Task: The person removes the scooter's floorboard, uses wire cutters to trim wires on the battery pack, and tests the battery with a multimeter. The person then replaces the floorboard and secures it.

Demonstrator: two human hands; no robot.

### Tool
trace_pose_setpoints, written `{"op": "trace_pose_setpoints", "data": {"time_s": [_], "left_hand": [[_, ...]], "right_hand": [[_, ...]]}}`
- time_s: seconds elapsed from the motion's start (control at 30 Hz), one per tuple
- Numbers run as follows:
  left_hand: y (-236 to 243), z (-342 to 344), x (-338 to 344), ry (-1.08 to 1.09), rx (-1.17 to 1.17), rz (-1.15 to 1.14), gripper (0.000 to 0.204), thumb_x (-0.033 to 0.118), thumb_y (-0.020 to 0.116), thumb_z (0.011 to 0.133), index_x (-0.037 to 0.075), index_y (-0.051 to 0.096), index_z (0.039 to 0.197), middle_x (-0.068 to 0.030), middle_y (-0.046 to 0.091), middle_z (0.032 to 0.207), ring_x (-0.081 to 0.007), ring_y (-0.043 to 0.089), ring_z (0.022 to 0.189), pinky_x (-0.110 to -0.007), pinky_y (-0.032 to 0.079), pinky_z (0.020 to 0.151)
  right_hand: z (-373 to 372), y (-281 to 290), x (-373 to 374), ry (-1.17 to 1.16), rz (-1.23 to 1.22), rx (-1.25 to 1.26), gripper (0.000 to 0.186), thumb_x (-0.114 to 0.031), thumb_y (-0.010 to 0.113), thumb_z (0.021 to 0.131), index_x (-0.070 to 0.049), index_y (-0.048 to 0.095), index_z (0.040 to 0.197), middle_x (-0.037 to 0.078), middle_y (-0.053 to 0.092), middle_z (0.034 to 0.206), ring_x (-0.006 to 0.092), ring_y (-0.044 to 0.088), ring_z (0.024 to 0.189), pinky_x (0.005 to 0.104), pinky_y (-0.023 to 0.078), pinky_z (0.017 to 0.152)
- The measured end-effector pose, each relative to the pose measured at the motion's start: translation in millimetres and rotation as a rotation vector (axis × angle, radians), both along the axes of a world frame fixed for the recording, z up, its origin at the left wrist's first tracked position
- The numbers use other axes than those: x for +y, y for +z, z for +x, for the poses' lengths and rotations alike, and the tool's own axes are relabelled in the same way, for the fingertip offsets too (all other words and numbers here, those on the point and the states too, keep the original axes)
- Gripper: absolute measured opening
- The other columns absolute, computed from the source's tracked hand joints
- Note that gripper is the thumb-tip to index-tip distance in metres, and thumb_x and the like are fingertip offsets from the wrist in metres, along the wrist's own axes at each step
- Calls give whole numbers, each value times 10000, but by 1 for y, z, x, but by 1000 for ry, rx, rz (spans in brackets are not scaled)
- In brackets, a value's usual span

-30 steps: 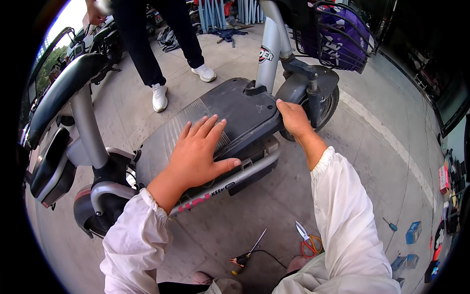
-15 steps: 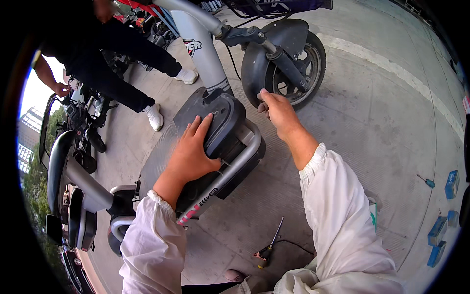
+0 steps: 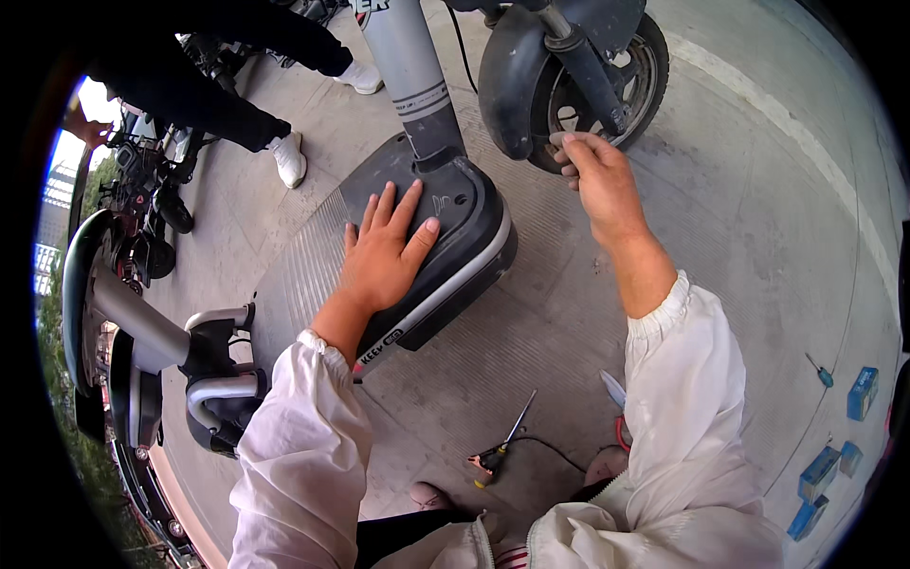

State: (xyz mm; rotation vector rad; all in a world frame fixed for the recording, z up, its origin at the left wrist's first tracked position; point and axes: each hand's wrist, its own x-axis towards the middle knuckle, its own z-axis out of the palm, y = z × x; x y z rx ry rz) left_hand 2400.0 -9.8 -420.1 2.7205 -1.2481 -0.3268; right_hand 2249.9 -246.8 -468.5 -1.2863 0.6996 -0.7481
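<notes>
An electric scooter lies across the view, with a grey steering column (image 3: 422, 81) rising from its black deck cover (image 3: 453, 190). My left hand (image 3: 384, 251) rests palm down on the cover, fingers spread. Along the cover's near side runs a silver side rail (image 3: 445, 289). My right hand (image 3: 602, 185) is raised beside the black front wheel (image 3: 649, 76), thumb and fingers pinched together. Whether something small sits in that pinch is hard to make out.
On the ground lie a long-shafted tool with a cable (image 3: 488, 462), a teal screwdriver (image 3: 825, 377) and several blue boxes (image 3: 863, 394). A person in dark trousers and white shoes (image 3: 289, 159) stands at the far left, near parked two-wheelers (image 3: 152, 194). The scooter's seat post (image 3: 142, 318) juts left.
The cover, which stood apart from the silver rail, now sits down against it. My left hand has flattened on top. My right hand has moved right and slightly up; the view has shifted.
</notes>
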Motion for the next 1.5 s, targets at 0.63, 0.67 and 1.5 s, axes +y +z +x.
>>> {"op": "trace_pose_setpoints", "data": {"time_s": [0.63,0.67,1.5], "left_hand": [[-13,39,194,168,-75,-68,704,681,313,1016,281,358,1594,-168,280,1657,-335,216,1551,-469,140,1252],[-9,40,199,175,-92,-64,700,678,320,1016,283,361,1592,-163,281,1657,-334,219,1550,-466,145,1252],[-23,46,209,82,-63,-309,659,606,431,1018,178,498,1514,-163,466,1553,-343,421,1448,-383,316,1183]], "right_hand": [[-236,-204,167,1557,-438,881,266,-280,719,819,-35,734,920,202,723,932,400,695,927,486,544,822],[-237,-204,179,1561,-520,905,261,-280,722,818,-37,734,913,198,726,933,403,696,930,491,546,823],[-296,-179,251,1006,-829,1392,291,-46,653,845,-19,582,1126,221,620,1133,419,704,909,459,594,779]]}}
